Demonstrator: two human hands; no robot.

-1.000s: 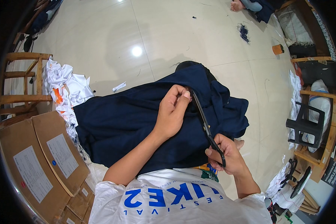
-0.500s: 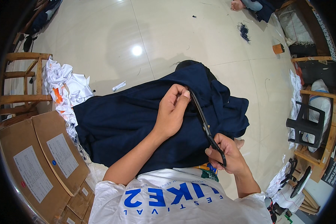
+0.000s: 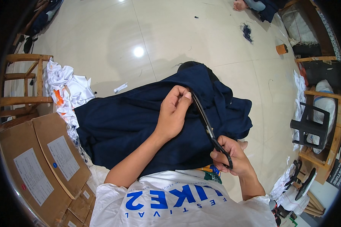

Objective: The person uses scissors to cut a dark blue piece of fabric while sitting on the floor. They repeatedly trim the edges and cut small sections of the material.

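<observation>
Dark navy cloth is spread across my lap, bunched toward its far right end. My left hand is closed in a pinch at the cloth, thumb against fingers; what lies between the fingertips is too small to make out. My right hand grips the black handles of a pair of scissors. The long blades point away from me and to the left, their tips close to my left fingertips over the cloth. The blades look nearly together.
Cardboard boxes stand at the left, beside crumpled white cloth and a wooden frame. A black stool is at the right. Thread scraps and an orange spool lie on the tiled floor. Another person's foot shows at the top.
The scissors' handles have shifted slightly right and toward me with my right hand, and the blades have turned a little. My left hand stays almost in place.
</observation>
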